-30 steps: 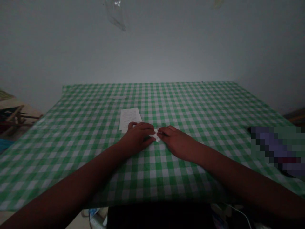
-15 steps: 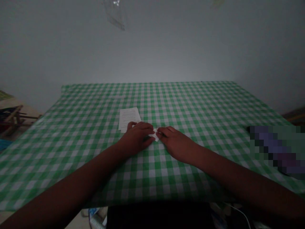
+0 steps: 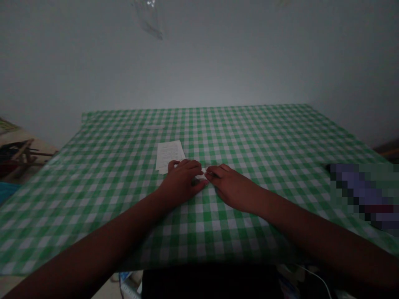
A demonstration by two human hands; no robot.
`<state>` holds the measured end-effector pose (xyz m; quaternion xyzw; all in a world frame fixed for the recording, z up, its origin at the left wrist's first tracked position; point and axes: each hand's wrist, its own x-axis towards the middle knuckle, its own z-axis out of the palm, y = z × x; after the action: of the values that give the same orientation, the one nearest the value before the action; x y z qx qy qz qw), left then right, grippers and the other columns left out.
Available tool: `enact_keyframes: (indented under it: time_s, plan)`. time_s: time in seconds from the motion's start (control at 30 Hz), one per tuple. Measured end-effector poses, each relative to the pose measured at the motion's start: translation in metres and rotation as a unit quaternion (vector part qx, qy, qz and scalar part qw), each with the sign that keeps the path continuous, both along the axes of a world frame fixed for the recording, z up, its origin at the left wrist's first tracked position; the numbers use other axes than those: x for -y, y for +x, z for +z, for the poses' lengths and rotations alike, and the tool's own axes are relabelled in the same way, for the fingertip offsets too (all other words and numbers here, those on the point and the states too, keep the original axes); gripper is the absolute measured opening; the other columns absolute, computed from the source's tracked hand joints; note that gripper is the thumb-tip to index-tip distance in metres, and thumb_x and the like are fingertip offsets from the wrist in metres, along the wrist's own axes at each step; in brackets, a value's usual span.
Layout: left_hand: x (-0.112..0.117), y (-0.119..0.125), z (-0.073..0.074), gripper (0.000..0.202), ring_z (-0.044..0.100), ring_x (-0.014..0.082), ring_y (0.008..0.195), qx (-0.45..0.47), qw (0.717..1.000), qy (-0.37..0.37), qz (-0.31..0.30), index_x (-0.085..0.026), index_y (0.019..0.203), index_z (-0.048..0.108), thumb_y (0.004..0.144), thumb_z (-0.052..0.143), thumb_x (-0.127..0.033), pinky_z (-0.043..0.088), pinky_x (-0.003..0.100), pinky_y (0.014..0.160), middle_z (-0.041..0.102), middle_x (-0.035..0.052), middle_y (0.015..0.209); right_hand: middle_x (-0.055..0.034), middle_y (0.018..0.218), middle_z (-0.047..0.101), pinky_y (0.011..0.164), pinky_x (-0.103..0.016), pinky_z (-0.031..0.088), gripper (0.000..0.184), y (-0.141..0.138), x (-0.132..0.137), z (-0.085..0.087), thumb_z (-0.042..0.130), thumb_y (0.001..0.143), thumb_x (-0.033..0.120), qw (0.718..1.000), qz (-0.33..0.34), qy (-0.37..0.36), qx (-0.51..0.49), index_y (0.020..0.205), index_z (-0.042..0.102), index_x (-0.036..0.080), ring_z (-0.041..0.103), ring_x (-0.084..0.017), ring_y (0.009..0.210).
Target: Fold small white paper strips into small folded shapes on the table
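My left hand [image 3: 181, 179] and my right hand [image 3: 232, 187] meet over the middle of the table, fingertips almost touching. Between them shows a sliver of a small white piece of paper [image 3: 204, 170], mostly covered by the fingers. The left fingers and thumb curve around its left side. On its right side, the right thumb and fingers are pinched together. A few printed sheets of paper [image 3: 168, 154] lie stacked a little unevenly just beyond my left hand, which hides their near corner.
A green and white checked cloth [image 3: 249, 137] covers the table, whose far edge meets a pale wall [image 3: 218, 54]. At the right edge lies a dark, blurred-out object [image 3: 358, 187]. A clear plastic bag [image 3: 149, 18] hangs on the wall. Wooden furniture [image 3: 26, 153] stands at the left.
The white piece of paper between my hands shows less than before. My left thumb has slid right, closer to the right fingertips. The view has shifted slightly.
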<state>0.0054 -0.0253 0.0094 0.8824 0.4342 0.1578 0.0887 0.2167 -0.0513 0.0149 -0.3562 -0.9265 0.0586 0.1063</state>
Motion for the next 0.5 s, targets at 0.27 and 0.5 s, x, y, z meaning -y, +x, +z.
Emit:
enact_keyframes:
  time_s: [0.27, 0.5]
  plan:
    - [0.001, 0.002, 0.001, 0.019, 0.056, 0.0263, 0.11, -0.007, 1.0, 0.001, 0.014, -0.025, 0.098, 0.065, 0.085, 0.066, -0.039, 0.029, 0.048, 0.094, 0.067, 0.0033, 0.117, -0.0128, 0.116, 0.064, 0.101, -0.042, 0.043, 0.028, -0.003, -0.012, -0.008, 0.049, 0.092, 0.011, 0.996, -0.006, -0.031, -0.083, 0.112, 0.068, 0.012, 0.056, -0.022, 0.106]
    - [-0.003, -0.002, -0.001, 0.014, 0.056, 0.0245, 0.11, 0.0, 1.0, -0.015, -0.009, -0.026, 0.099, 0.066, 0.087, 0.063, -0.032, 0.031, 0.043, 0.09, 0.066, 0.002, 0.117, -0.0092, 0.106, 0.068, 0.097, -0.039, 0.044, 0.021, -0.007, -0.018, -0.013, 0.053, 0.096, 0.019, 0.991, -0.026, -0.036, -0.129, 0.099, 0.073, 0.016, 0.058, -0.02, 0.102]
